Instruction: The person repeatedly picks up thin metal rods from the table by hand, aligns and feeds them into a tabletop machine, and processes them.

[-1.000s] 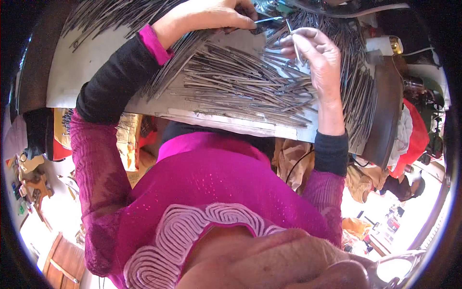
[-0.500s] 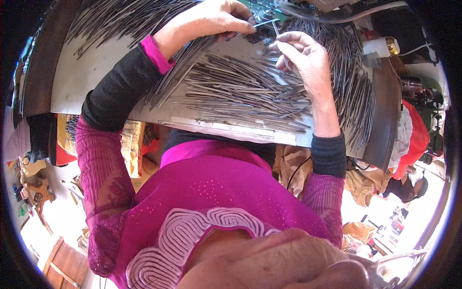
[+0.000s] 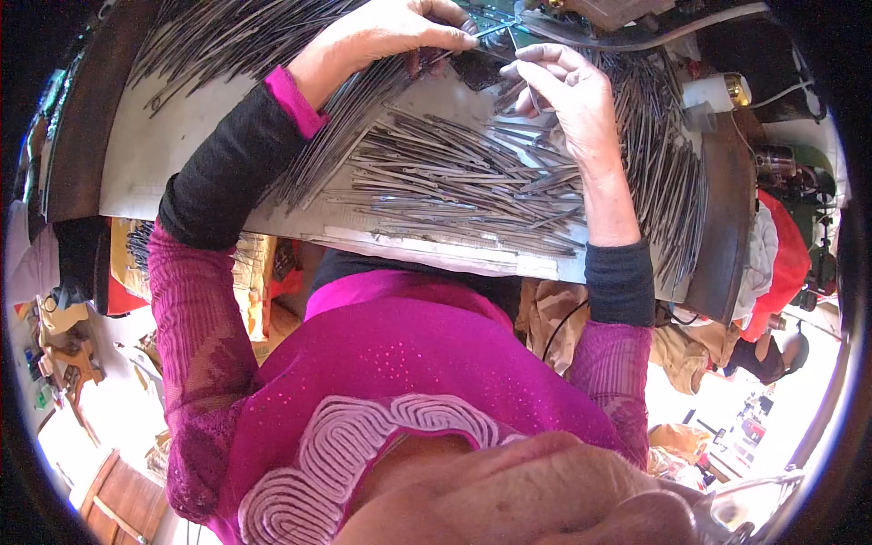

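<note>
My left hand (image 3: pixel 409 32) pinches a thin metal strip (image 3: pixel 493 31) between thumb and fingers at the far side of the table. Opposite it, my right hand (image 3: pixel 570 91) is closed on another slim metal strip (image 3: pixel 513 42), which points away from me. The far ends of the two strips meet, or nearly so, by a dark greenish machine part. Below the hands lies a loose pile of thin grey metal strips (image 3: pixel 454 173), some with small holes at their ends. Further strips (image 3: pixel 227 41) lie at the far left, and a dense heap (image 3: pixel 658 173) fills the right side.
The pale worktable (image 3: pixel 136 182) has a raised dark side board (image 3: pixel 727 218) on the right. A grey hose (image 3: pixel 672 34) crosses the far right, above a white cylinder (image 3: pixel 708 92) with a brass-coloured end. Red cloth (image 3: pixel 786 263) hangs beyond the board; another person (image 3: pixel 767 354) is in the right background.
Both hands have moved slightly away from me, toward the far machine part, with the strips still held. The piles look the same.
</note>
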The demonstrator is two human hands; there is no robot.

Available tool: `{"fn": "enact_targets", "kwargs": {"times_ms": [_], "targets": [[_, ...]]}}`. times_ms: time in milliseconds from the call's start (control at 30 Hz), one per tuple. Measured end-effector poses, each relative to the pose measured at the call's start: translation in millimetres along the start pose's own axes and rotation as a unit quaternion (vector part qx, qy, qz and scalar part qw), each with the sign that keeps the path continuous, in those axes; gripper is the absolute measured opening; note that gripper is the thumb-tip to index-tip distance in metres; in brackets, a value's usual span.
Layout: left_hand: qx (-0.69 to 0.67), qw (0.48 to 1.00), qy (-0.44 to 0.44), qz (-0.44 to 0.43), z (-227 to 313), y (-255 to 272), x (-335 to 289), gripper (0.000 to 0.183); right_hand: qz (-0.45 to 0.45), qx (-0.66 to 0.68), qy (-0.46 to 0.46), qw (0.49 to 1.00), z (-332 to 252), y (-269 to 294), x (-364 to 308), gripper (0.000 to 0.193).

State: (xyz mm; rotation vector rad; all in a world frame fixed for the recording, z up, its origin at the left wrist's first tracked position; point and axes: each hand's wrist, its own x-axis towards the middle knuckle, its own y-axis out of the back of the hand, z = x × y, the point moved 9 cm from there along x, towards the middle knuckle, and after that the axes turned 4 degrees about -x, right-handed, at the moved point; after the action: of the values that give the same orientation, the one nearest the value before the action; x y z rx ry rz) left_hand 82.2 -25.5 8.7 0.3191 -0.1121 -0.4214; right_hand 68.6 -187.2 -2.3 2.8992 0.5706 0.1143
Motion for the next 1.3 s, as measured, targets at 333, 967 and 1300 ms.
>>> {"fn": "enact_targets", "kwargs": {"times_ms": [333,967,1300], "targets": [[-0.184,0.978,0.083,-0.058,-9.4,-12.7,-3.7,0.024,-0.006,0.057,-0.012,0.998,2.7,3.7,0.8,0.020],[-0.027,0.998,-0.014,-0.052,0.6,-52.6,-17.3,0.032,0.062,0.236,-0.091,0.965,47.8,29.2,4.8,0.017],[0.518,0.822,-0.104,0.213,26.9,70.0,-54.3,0.015,0.147,0.248,-0.074,0.955,38.6,42.0,1.6,0.022]]}}
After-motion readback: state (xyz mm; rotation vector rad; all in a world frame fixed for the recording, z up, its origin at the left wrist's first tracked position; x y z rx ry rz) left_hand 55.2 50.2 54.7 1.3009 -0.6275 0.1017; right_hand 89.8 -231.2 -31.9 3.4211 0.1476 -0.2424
